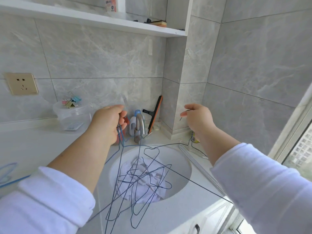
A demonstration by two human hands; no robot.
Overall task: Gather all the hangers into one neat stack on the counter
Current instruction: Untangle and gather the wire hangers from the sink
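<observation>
My left hand [108,124] is clenched round the hooks of a bunch of wire hangers [135,183]; they dangle tangled below it, over the basin [184,168] where white cloth [135,186] lies; my right hand [197,119] pinches the hook of one more hanger [194,180], whose long wire runs slantwise across the basin and, I think, through the bunch; whether it is truly caught there I cannot tell.

The step in hand, as I judge it, is to free this one from the tangle and bring its hook alongside the others; I want to keep the left grip firm on the hooks so none slips into the basin; I should ease the right one sideways and upward rather than tug, since thin wire bends and snags readily; a small shake of the bunch may let the frames fall parallel.

The tap [140,125] stands just behind the bunch, and a bottle [135,122] and squeegee [155,114] are near it; a wide swing could catch them, so I keep the wires forward.

Another blue hanger [7,173] lies on the surface [42,146] at far left, apart from the rest; it is not yet gathered; the stack, I reckon, belongs on that bare stretch, hooks all one way.
</observation>
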